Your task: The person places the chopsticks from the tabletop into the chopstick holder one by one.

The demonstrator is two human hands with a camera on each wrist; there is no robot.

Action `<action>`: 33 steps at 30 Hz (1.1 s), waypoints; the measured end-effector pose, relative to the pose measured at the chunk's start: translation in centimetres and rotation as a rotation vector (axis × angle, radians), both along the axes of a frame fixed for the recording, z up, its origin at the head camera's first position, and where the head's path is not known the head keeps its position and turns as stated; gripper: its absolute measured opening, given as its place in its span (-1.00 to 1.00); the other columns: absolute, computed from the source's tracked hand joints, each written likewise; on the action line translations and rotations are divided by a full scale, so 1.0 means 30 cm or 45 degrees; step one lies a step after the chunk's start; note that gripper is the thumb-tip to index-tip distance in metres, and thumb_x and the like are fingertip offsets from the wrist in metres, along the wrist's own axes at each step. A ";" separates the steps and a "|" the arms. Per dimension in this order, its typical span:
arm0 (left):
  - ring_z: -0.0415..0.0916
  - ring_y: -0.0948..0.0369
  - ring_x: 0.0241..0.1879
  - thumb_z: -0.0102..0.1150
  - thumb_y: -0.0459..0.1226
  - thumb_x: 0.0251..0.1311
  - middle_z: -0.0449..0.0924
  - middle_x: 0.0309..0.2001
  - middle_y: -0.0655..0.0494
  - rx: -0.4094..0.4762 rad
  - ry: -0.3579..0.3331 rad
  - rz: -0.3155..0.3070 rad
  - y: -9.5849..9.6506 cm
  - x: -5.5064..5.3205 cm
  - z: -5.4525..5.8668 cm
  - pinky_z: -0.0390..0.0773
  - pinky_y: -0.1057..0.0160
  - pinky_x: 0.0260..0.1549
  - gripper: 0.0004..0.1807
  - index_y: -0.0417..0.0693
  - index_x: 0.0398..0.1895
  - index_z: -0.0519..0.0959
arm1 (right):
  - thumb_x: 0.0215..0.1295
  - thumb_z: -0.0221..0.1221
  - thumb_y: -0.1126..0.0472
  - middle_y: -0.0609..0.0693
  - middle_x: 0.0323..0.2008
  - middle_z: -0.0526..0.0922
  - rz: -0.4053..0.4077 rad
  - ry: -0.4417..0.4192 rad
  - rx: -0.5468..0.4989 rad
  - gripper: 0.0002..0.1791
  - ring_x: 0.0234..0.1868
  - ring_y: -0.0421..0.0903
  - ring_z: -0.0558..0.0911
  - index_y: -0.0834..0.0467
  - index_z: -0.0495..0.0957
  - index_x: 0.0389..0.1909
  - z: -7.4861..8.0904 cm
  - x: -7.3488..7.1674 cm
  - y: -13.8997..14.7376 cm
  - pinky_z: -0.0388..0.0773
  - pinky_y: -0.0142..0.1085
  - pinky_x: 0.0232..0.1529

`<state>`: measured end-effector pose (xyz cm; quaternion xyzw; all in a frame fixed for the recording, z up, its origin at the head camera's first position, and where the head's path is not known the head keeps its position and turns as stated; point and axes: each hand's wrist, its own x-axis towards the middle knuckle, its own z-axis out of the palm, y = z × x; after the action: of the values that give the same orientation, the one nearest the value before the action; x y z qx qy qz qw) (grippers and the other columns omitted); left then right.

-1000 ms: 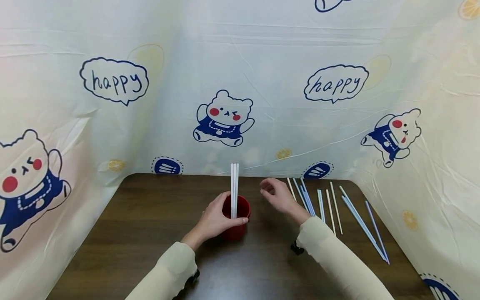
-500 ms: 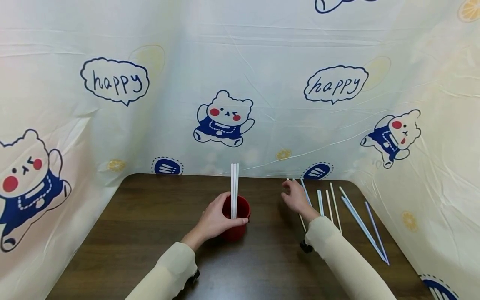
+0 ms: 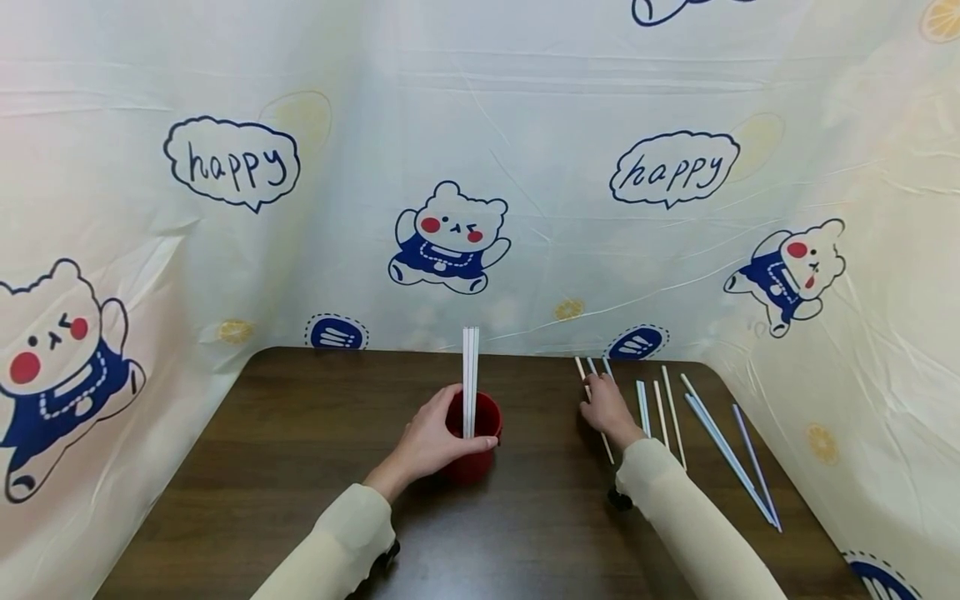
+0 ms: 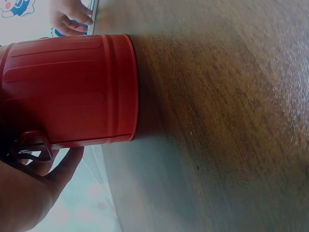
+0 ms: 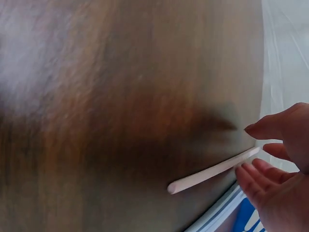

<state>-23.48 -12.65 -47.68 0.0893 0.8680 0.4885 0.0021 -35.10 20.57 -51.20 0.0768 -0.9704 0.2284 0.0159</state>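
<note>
My left hand (image 3: pixel 427 437) grips a small red bucket (image 3: pixel 468 473) in the middle of the table, thumb and fingers round its rim. Several white sticks (image 3: pixel 470 367) stand upright in it. The left wrist view shows the bucket's ribbed side (image 4: pixel 67 87) and a small looped handle (image 4: pixel 36 140). To the right, my right hand (image 3: pixel 606 408) is low over the leftmost sticks, partly hiding two blue ones. A thin, pale stick (image 5: pixel 212 174) lies by its fingertips in the right wrist view, thumb and fingers apart on either side of its far end.
Farther right on the brown table (image 3: pixel 300 467) lie more sticks: a light blue pair (image 3: pixel 642 404), two cream ones (image 3: pixel 673 417), a pale blue group (image 3: pixel 723 454) and a violet one (image 3: pixel 756 467). A printed curtain (image 3: pixel 555 167) hangs behind the table.
My right hand has moved right and slightly down, from beside the sticks to over the leftmost ones. The left hand and the bucket have stayed in place.
</note>
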 end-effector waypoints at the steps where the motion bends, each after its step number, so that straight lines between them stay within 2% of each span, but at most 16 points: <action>1: 0.49 0.06 0.18 0.55 0.25 -0.12 0.50 0.22 0.24 0.001 -0.007 -0.001 0.000 0.000 0.000 0.64 -0.13 0.00 -0.04 0.29 0.39 0.35 | 0.26 0.25 0.39 0.44 0.12 0.48 0.006 0.004 0.004 -0.53 0.14 0.33 0.53 0.46 0.48 0.17 -0.005 -0.002 0.005 0.48 0.18 0.20; 8: 0.48 0.08 0.17 0.58 0.22 -0.15 0.51 0.23 0.20 0.022 -0.016 0.014 0.002 0.003 0.008 0.65 -0.15 -0.02 -0.03 0.28 0.39 0.36 | 0.19 0.25 0.48 0.32 -0.22 0.62 0.042 0.029 0.009 -0.73 -0.16 0.22 0.62 0.45 0.53 -0.08 0.000 -0.013 0.018 0.60 0.09 -0.12; 14: 0.50 0.10 0.13 0.55 0.27 -0.14 0.52 0.19 0.25 -0.009 0.028 0.013 0.004 -0.002 0.000 0.64 -0.10 -0.01 -0.05 0.32 0.37 0.37 | 0.15 0.17 0.47 0.19 -0.30 0.63 0.012 -0.088 0.049 -0.71 -0.27 0.13 0.61 0.40 0.53 -0.07 0.031 -0.008 0.006 0.59 0.04 -0.23; 19: 0.50 0.12 0.13 0.55 0.29 -0.15 0.52 0.19 0.28 -0.022 0.033 0.012 0.005 -0.004 -0.004 0.63 -0.09 -0.01 -0.04 0.33 0.37 0.37 | 0.11 0.15 0.46 0.13 -0.40 0.56 -0.004 -0.200 0.085 -0.86 -0.40 0.06 0.58 0.33 0.50 -0.27 0.060 -0.004 -0.009 0.58 -0.08 -0.35; 24: 0.50 0.08 0.15 0.56 0.25 -0.13 0.52 0.19 0.26 -0.017 0.024 0.024 0.007 -0.004 0.002 0.62 -0.12 -0.01 -0.06 0.32 0.37 0.37 | 0.04 0.19 0.56 0.23 -0.40 0.61 -0.017 -0.427 -0.146 -0.88 -0.55 0.02 0.71 0.39 0.52 -0.36 0.093 0.002 -0.019 0.70 -0.17 -0.49; 28: 0.50 0.05 0.15 0.56 0.24 -0.13 0.52 0.19 0.26 -0.014 0.017 0.024 0.008 -0.002 0.003 0.63 -0.12 -0.01 -0.06 0.32 0.37 0.37 | 0.08 0.22 0.59 0.23 -0.39 0.60 -0.033 -0.626 -0.347 -0.84 -0.53 0.03 0.75 0.44 0.50 -0.31 0.104 0.018 -0.020 0.74 -0.17 -0.41; 33: 0.51 0.04 0.16 0.56 0.25 -0.13 0.52 0.19 0.25 0.000 0.012 0.014 0.007 -0.001 -0.001 0.64 -0.10 -0.03 -0.05 0.31 0.37 0.37 | 0.18 0.16 0.61 0.20 -0.44 0.60 -0.037 -0.766 -0.574 -0.84 -0.48 -0.02 0.71 0.39 0.40 -0.32 0.091 0.038 -0.016 0.75 -0.12 -0.33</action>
<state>-23.51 -12.45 -47.70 0.0868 0.8685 0.4880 -0.0048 -33.95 20.09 -48.45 -0.0128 -0.8580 0.4484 -0.2503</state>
